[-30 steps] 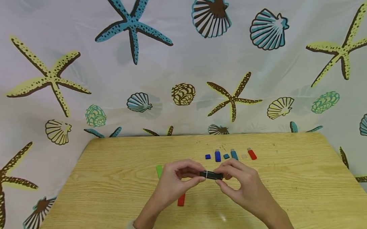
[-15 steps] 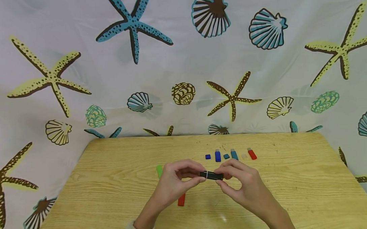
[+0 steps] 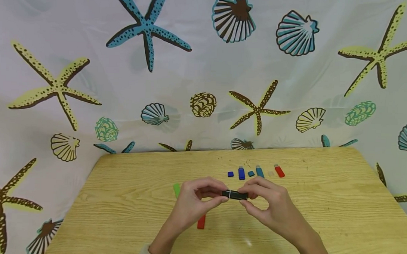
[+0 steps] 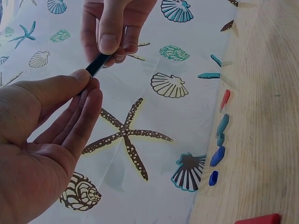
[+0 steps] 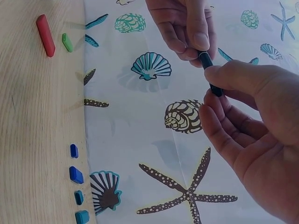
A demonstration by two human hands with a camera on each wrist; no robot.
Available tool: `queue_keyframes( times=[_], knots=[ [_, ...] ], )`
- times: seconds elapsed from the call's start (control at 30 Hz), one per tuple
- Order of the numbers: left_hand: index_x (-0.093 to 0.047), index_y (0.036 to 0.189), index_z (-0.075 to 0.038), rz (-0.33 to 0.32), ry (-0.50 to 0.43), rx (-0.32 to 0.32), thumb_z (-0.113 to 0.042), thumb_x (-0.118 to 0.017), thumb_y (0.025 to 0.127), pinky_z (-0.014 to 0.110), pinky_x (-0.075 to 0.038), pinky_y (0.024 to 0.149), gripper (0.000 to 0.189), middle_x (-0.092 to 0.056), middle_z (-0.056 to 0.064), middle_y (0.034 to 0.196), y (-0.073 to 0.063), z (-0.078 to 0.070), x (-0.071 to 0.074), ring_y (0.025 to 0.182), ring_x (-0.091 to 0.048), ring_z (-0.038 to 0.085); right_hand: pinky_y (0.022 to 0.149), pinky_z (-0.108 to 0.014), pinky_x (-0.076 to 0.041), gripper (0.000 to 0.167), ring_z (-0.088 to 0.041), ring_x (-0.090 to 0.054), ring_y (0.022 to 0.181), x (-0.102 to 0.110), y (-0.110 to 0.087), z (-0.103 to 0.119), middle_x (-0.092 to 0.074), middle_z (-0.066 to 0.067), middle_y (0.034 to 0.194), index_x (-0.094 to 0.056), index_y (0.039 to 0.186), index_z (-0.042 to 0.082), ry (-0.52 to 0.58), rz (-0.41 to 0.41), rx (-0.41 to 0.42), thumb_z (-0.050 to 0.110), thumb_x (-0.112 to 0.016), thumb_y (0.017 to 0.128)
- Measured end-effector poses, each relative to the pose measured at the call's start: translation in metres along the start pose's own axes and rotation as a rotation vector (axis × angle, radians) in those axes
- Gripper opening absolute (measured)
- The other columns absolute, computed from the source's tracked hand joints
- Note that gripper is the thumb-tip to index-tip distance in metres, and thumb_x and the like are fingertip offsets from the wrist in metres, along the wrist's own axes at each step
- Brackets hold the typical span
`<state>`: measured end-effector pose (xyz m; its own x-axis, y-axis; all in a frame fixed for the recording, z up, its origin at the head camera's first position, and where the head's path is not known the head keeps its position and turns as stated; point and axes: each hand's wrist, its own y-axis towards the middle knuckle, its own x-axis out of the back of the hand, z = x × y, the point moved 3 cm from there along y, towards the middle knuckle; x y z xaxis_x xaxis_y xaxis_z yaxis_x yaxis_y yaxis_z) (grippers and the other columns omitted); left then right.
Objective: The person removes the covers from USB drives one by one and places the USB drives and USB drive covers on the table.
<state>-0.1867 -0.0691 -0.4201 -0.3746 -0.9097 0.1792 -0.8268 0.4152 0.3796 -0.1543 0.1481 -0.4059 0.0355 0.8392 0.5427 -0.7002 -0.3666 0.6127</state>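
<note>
Both hands hold a black USB stick (image 3: pixel 237 195) above the table, level from left to right in the head view. A thin pale band crosses it near its left end. The left hand (image 3: pixel 195 201) pinches that left end between thumb and fingers, covering the tip. At the other end, the thumb and fingers of the right hand (image 3: pixel 271 202) grip the longer part. In the right wrist view the stick (image 5: pixel 215 88) slants between the two thumbs, its pale band beside the left one.
Behind the hands lie a blue USB stick (image 3: pixel 241 173), blue cap (image 3: pixel 230 174), teal stick (image 3: pixel 259 171), teal cap (image 3: pixel 251 173), red stick (image 3: pixel 279 170) and clear cap (image 3: pixel 271 173). A green piece (image 3: pixel 176 189) and red piece (image 3: pixel 201 222) are partly behind the left hand.
</note>
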Motion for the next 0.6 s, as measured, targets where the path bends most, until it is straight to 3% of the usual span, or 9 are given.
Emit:
queue_keyframes(
  times=[0.6],
  knots=[
    [-0.076,0.104,-0.003,0.003,-0.001,-0.011,0.000,-0.080,0.088,0.038,-0.063,0.082,0.016,-0.074,0.012,0.104,-0.0006,0.0039,-0.0030,0.090,-0.075,0.024,0.070,-0.020,-0.058,0.030,-0.006,-0.064,0.081,0.0014,-0.0024,-0.0035,-0.069,0.005,0.106,-0.076,0.104,0.013,0.007,0.014,0.028,-0.003,-0.085,0.081]
  ],
)
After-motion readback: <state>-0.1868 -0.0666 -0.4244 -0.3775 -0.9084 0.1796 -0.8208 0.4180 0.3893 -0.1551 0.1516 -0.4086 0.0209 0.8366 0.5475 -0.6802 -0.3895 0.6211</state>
